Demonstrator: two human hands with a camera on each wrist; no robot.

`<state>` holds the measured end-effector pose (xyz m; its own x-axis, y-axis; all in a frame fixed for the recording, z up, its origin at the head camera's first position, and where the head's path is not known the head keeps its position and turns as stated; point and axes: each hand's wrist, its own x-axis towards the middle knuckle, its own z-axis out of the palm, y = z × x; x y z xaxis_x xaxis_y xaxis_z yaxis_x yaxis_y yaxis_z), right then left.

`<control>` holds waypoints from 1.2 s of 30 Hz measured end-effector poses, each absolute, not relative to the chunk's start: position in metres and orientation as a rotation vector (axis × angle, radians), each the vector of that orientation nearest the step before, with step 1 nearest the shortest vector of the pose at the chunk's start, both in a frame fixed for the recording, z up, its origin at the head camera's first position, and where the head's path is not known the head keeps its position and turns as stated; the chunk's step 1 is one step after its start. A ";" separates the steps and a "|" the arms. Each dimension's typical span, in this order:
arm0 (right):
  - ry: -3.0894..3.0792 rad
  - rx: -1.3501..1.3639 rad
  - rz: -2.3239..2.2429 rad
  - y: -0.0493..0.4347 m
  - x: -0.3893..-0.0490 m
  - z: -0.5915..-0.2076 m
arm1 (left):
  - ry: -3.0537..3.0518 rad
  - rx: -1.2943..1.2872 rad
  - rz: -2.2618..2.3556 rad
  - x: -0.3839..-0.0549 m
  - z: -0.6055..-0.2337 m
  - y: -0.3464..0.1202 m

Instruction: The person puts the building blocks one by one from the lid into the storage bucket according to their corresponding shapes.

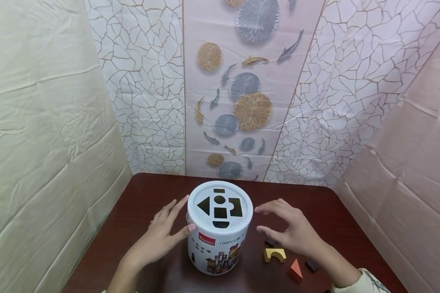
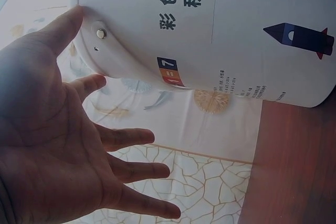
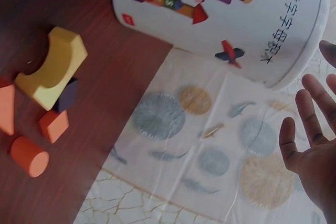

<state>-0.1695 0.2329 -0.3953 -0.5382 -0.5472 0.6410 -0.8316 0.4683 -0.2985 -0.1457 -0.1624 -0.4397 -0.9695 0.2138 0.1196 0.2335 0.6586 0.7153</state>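
Note:
A white block bucket stands upright on the dark red table. Its white lid has cut-outs: a triangle, a circle, rectangles, a notched shape and a half-round one. My left hand is at the bucket's left side, its thumb and a fingertip at the lid's rim. In the left wrist view the other fingers of that hand spread out straight, away from the bucket wall. To the right of the rim is my right hand, thumb and fingers loosely bent, with nothing between them.
Right of the bucket lie a yellow arch block, a red-orange triangular block and dark blocks. The right wrist view also shows an orange cylinder and a small orange block. Patterned cloth hangs behind the table.

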 end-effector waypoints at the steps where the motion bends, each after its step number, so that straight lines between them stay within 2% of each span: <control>1: -2.268 1.133 0.818 0.236 -0.169 -0.396 | -2.839 -0.384 -1.227 -0.146 -0.440 -0.162; 22: -2.348 0.987 0.752 0.282 -0.152 -0.433 | -2.835 -0.368 -1.238 -0.145 -0.444 -0.160; 36: -2.683 1.046 0.761 0.319 -0.163 -0.490 | -2.846 -0.365 -1.247 -0.147 -0.443 -0.160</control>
<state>-0.1632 0.3185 -0.4897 -0.7419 -0.5868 0.3244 -0.6698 0.6256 -0.4000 -0.1466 -0.1595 -0.4428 -0.9727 0.2068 0.1049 0.2173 0.6549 0.7238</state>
